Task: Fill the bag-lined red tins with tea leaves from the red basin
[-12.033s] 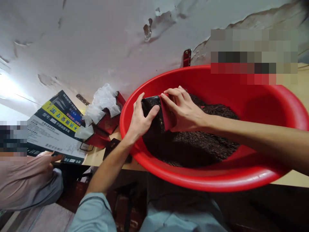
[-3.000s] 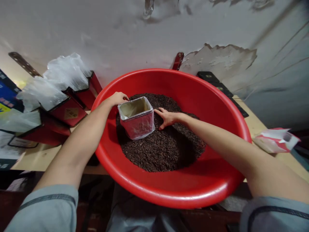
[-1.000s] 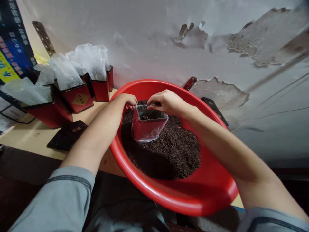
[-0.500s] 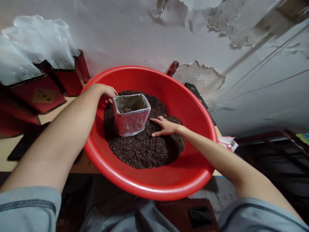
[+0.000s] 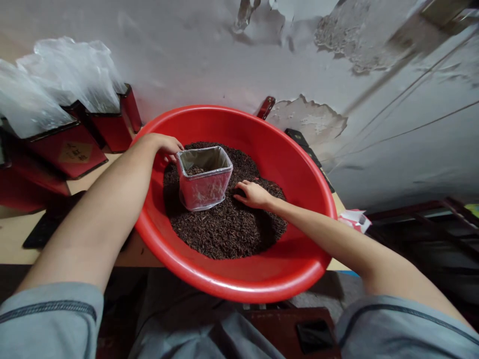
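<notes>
Lined tin (image 5: 205,189) stands on dark leaves (image 5: 224,232) in red basin (image 5: 295,174), left of right hand (image 5: 254,194), grip half-curled, contents unclear; left hand (image 5: 170,146) nearer, at tin's edge, its grip partly hidden, can't tell.

Indoor scene in dim, greyish light. A pale streak of glare runs along the near rim of the red basin (image 5: 258,290), and the clear plastic bags (image 5: 82,70) are among the brightest areas. A soft shadow falls below the right hand (image 5: 256,194) across the dark flakes (image 5: 213,232). Under the table (image 5: 142,254) it is nearly black. Wide-angle distortion stretches the sleeves (image 5: 48,324) near the edges; lettering on a red tin (image 5: 48,149) looks blurred
</notes>
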`<state>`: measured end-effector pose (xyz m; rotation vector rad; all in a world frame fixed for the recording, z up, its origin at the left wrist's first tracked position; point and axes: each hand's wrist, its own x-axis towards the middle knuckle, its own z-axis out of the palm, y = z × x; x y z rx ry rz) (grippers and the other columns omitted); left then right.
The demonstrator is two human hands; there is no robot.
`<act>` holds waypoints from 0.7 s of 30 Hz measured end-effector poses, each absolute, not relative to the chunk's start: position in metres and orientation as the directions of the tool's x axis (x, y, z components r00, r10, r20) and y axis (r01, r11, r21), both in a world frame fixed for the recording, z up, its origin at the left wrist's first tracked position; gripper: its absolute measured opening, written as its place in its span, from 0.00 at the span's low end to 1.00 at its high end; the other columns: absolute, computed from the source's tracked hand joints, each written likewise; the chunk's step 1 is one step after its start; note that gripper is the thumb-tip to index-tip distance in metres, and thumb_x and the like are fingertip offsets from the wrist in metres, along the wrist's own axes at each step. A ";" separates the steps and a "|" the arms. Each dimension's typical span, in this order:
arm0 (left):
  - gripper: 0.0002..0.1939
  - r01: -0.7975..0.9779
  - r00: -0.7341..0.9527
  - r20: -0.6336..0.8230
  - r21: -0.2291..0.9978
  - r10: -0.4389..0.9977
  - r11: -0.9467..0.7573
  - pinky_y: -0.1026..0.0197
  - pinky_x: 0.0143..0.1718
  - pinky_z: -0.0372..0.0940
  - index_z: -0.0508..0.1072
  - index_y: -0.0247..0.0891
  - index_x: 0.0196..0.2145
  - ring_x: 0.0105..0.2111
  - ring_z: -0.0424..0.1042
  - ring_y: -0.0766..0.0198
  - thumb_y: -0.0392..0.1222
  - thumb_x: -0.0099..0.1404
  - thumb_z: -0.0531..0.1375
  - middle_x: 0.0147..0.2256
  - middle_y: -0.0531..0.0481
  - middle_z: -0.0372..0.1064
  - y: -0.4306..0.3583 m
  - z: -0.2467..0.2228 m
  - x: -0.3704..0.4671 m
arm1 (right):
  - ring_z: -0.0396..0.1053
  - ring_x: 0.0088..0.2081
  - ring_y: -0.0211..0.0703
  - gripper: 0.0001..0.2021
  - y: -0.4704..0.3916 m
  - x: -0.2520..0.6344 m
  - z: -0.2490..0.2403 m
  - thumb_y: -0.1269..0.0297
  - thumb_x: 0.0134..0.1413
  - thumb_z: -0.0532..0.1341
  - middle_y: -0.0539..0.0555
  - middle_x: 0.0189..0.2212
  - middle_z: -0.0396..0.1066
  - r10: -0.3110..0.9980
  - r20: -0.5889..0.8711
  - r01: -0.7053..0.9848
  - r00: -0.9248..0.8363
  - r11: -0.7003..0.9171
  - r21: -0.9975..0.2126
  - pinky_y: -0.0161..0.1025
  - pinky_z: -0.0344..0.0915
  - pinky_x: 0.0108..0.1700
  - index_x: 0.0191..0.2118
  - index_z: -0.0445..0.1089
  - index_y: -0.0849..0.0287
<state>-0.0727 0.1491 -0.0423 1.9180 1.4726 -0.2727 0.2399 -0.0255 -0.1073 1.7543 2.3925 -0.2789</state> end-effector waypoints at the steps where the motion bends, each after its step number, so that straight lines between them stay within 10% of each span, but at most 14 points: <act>1: 0.32 0.915 0.336 -0.554 0.384 0.761 -0.124 0.63 0.43 0.73 0.75 0.43 0.62 0.42 0.81 0.55 0.45 0.59 0.64 0.42 0.43 0.82 0.147 -0.040 -0.072 | 0.76 0.51 0.56 0.18 -0.024 0.241 -0.105 0.57 0.68 0.59 0.66 0.53 0.74 0.920 -0.235 0.949 -0.314 0.312 -0.047 0.47 0.70 0.55 0.57 0.71 0.61; 13: 0.30 0.888 0.362 -0.596 0.455 0.716 -0.071 0.62 0.40 0.74 0.74 0.39 0.62 0.48 0.79 0.52 0.44 0.62 0.63 0.51 0.37 0.80 0.153 -0.047 -0.074 | 0.76 0.40 0.46 0.14 0.011 0.234 0.009 0.55 0.62 0.64 0.57 0.41 0.81 0.894 0.291 0.847 -0.341 0.426 -0.317 0.46 0.73 0.48 0.47 0.77 0.58; 21: 0.25 0.889 0.341 -0.606 0.456 0.718 -0.037 0.67 0.40 0.72 0.72 0.39 0.63 0.54 0.77 0.56 0.39 0.68 0.61 0.63 0.39 0.72 0.146 -0.042 -0.072 | 0.74 0.41 0.43 0.12 0.036 0.155 0.058 0.61 0.55 0.70 0.54 0.41 0.79 0.654 0.204 0.624 -0.728 0.756 -0.198 0.43 0.70 0.49 0.45 0.81 0.55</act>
